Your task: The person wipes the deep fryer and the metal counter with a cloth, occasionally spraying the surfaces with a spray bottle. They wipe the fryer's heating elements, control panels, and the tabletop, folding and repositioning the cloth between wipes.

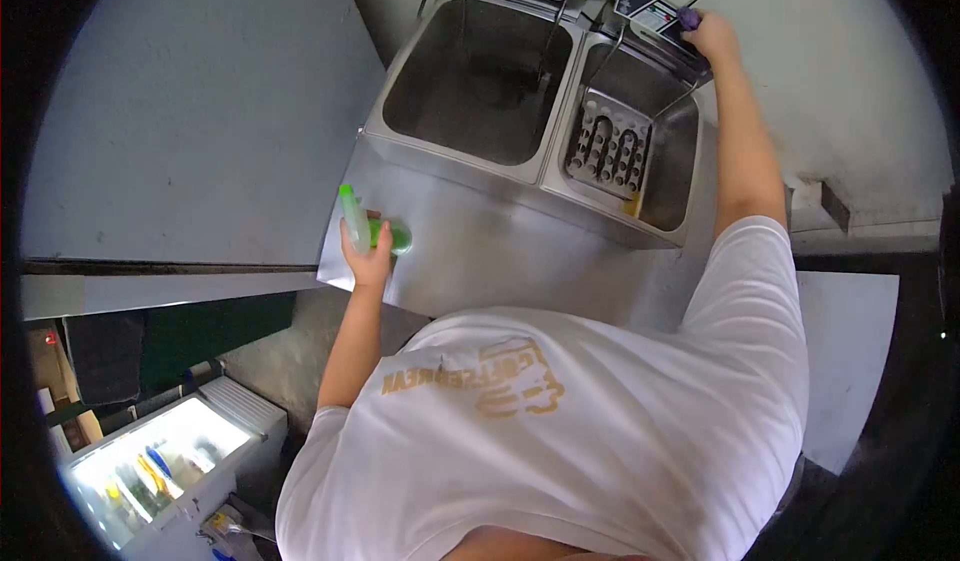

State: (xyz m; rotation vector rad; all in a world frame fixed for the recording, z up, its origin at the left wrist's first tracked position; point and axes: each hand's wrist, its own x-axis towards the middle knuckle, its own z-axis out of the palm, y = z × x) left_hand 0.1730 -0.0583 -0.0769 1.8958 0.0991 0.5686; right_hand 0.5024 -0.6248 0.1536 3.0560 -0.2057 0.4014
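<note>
My left hand grips a green spray bottle with a pale nozzle, held over the front left corner of the steel counter. My right hand reaches to the far right and holds a small purple cloth or pad against the control box at the back of the right fryer tank. That tank holds a perforated metal plate. The left fryer tank looks dark inside.
A grey lid or panel lies to the left of the fryer. A lit display cooler with bottles stands at lower left. A pale wall rises behind the fryer. My white T-shirt fills the foreground.
</note>
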